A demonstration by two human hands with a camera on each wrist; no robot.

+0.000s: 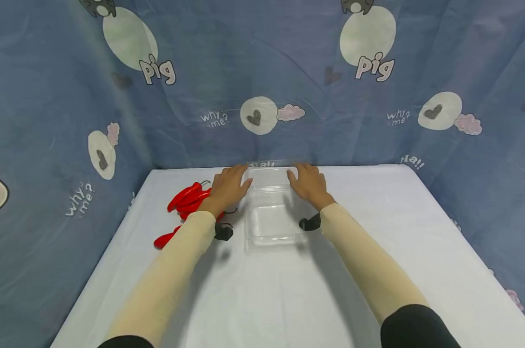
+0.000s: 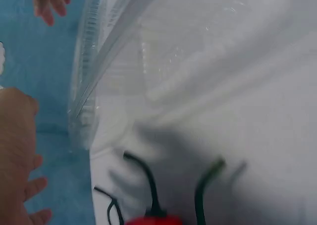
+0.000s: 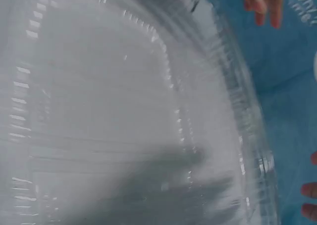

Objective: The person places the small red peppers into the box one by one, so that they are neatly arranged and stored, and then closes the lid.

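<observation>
Blue printed cloth (image 1: pixel 262 58) is hanging behind a white desk (image 1: pixel 262 309); a clear clamshell container (image 1: pixel 271 222) is lying open near the far edge's middle. Someone is apparently settling its lid (image 1: pixel 268 177), the next move seemingly calling for leaving it folded back. Arms are reaching forward, left hand (image 1: pixel 229 186) and right hand (image 1: pixel 310 183) flanking the lid, fingers loosely extended.

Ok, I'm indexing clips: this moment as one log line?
left hand: near far-left corner of clear box | right hand: near far-right corner | red peppers: left of box
</observation>
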